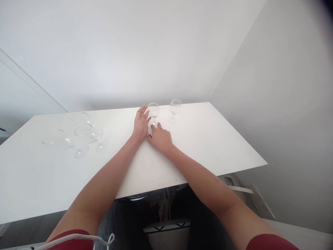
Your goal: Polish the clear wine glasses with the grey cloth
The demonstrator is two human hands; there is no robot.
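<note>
A small clear stemmed glass point(153, 110) stands upright near the table's back edge, between my two hands. My left hand point(141, 124) is at the left of its bowl, fingers apart and curved along that side; whether they touch the glass I cannot tell. Low in front, my right hand point(161, 137) lies palm down with fingertips stretched to the glass's foot, thumb spread to the left. To the right stands a second clear stemmed glass point(175, 107), untouched.
Several clear glasses lie on their sides at the left, among them a stemmed glass point(82, 151). The white table point(145, 177) backs onto a pale wall point(145, 52), with a grey wall point(281, 104) at right. A white cable point(75, 236) crosses my left sleeve.
</note>
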